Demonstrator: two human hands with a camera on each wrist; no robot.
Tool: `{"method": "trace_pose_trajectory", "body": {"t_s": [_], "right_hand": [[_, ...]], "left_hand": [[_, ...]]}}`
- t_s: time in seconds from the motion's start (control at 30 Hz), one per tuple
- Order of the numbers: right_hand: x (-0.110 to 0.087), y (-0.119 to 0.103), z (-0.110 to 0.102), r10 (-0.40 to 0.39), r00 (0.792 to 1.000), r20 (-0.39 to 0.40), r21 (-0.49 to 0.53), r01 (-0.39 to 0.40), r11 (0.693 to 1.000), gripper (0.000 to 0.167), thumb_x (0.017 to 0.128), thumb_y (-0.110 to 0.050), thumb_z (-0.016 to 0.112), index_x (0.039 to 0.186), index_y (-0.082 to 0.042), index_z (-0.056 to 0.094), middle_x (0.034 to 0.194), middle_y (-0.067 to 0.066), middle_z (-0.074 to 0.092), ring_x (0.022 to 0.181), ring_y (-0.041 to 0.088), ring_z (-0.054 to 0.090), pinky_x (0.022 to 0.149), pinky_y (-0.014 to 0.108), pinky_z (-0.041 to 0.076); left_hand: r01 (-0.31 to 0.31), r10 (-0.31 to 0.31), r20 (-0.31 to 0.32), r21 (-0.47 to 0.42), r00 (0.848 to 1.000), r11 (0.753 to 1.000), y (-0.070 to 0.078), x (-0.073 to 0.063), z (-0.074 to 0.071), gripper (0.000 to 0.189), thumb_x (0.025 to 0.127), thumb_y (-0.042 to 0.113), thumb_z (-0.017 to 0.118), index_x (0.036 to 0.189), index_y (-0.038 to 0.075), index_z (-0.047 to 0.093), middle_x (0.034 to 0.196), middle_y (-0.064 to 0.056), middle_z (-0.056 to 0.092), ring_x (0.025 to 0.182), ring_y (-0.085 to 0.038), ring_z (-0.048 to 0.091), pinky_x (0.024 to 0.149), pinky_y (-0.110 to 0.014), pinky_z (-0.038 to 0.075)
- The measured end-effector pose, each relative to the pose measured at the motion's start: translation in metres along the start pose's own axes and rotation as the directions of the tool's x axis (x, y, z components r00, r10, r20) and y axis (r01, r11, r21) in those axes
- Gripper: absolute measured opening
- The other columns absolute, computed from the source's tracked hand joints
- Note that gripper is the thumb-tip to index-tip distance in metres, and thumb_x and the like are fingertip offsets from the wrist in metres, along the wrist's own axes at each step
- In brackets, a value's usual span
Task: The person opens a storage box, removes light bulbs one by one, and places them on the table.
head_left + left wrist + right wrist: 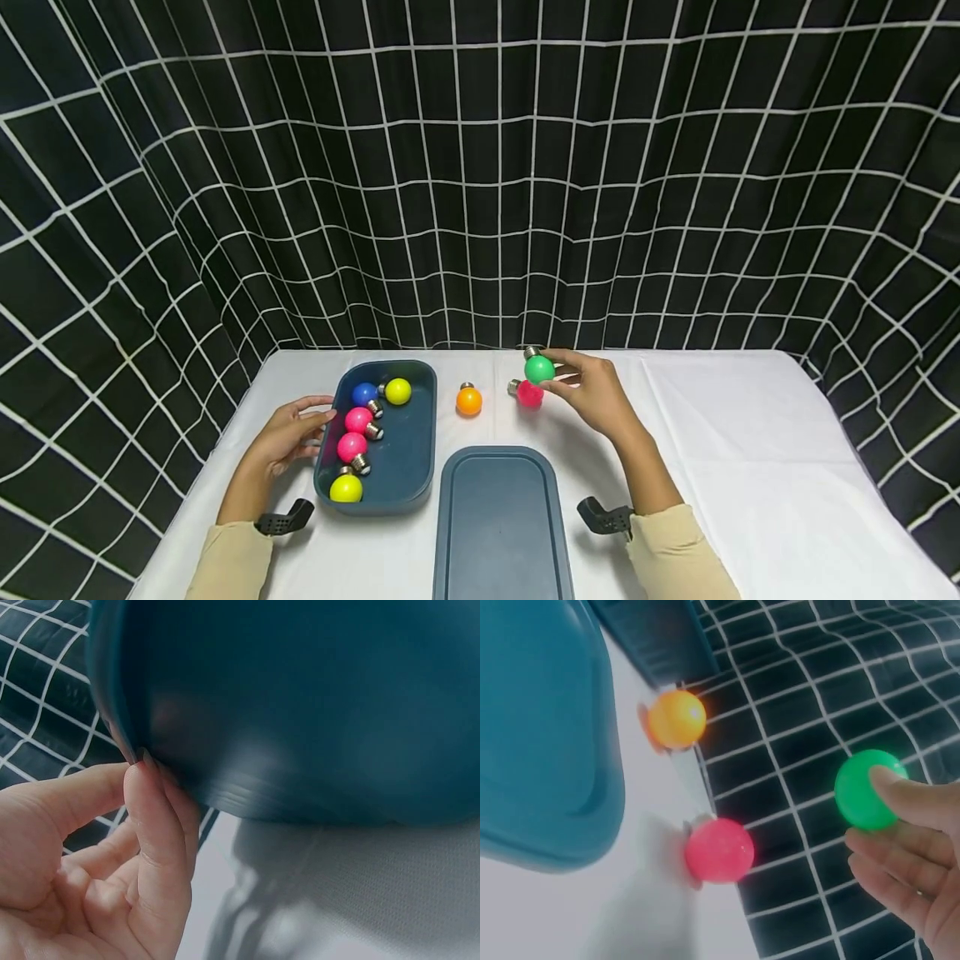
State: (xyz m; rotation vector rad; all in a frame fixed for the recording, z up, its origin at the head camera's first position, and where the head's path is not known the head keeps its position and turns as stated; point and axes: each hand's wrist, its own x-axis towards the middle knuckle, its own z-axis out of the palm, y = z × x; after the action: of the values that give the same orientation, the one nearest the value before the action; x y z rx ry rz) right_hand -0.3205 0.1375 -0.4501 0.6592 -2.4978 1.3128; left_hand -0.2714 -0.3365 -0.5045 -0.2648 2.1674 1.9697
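Note:
A green light bulb [539, 369] is pinched between the thumb and fingers of my right hand [592, 390], raised above the table with its metal base pointing away. Just below it a pink bulb [529, 395] lies on the cloth, and an orange bulb [468, 402] lies further left. My left hand [294, 435] grips the left rim of a blue-grey container [429, 442], thumb and fingertips on its wall in the left wrist view. Inside the container lie a blue bulb [365, 394], two yellow bulbs [397, 392] and two pink bulbs [352, 447].
A flat blue-grey lid [501, 525] lies at the front middle of the table, right of the container. White cloth [750, 467] covers the table. Black curtains with a white grid [480, 167] hang behind and at both sides.

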Motion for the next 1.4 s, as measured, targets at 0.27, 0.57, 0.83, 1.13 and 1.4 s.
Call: {"method": "trace_pose_trajectory", "body": {"t_s": [0.27,0.57,0.83,1.13,1.4], "right_hand": [[-0.001,0.020,-0.007,0.024,0.998,-0.050,-0.043,-0.026,0.999,0.045,0.084,-0.005,0.083,0.126,0.000,0.069,0.117,0.019,0.072,0.097,0.035,0.072,0.080,0.037,0.061],[-0.002,0.049,-0.003,0.092,0.995,-0.028,-0.024,-0.092,0.995,0.044,0.084,-0.001,0.081,0.126,0.004,0.067,0.118,0.024,0.070,0.097,0.039,0.072,0.080,0.039,0.061],[-0.005,0.069,0.004,0.131,0.991,0.014,-0.056,-0.130,0.990,0.043,0.086,-0.002,0.079,0.127,0.004,0.066,0.124,0.025,0.067,0.099,0.039,0.072,0.084,0.043,0.060],[-0.008,0.081,0.009,0.130,0.991,0.030,-0.062,-0.128,0.990,0.043,0.086,0.001,0.078,0.126,0.007,0.065,0.122,0.027,0.067,0.097,0.040,0.072,0.085,0.047,0.059],[-0.008,0.084,0.017,0.131,0.990,0.060,-0.098,-0.125,0.987,0.042,0.087,-0.002,0.078,0.126,0.007,0.065,0.114,0.024,0.071,0.097,0.038,0.072,0.091,0.051,0.056]], "left_hand": [[0.008,-0.008,0.000,-0.008,1.000,1.000,0.000,0.001,0.001,0.054,0.099,0.021,0.068,0.145,0.002,0.046,0.082,0.002,0.069,0.064,-0.010,0.063,0.052,-0.022,0.056],[0.000,0.000,0.013,-0.019,1.000,1.000,-0.002,0.002,-0.001,0.054,0.100,0.020,0.067,0.145,0.002,0.045,0.079,0.004,0.067,0.064,-0.009,0.061,0.053,-0.022,0.057],[0.010,-0.009,0.012,-0.025,1.000,1.000,-0.001,0.000,-0.001,0.053,0.099,0.019,0.068,0.144,0.001,0.045,0.081,0.002,0.067,0.064,-0.009,0.060,0.053,-0.021,0.056],[0.013,-0.012,0.021,-0.027,1.000,1.000,-0.002,0.001,-0.001,0.055,0.100,0.020,0.067,0.146,0.002,0.043,0.085,0.002,0.069,0.065,-0.010,0.061,0.054,-0.021,0.057],[0.005,-0.004,0.026,-0.023,1.000,1.000,-0.001,0.000,-0.002,0.055,0.101,0.020,0.066,0.147,0.001,0.043,0.084,0.003,0.069,0.065,-0.009,0.061,0.053,-0.021,0.056]]}}
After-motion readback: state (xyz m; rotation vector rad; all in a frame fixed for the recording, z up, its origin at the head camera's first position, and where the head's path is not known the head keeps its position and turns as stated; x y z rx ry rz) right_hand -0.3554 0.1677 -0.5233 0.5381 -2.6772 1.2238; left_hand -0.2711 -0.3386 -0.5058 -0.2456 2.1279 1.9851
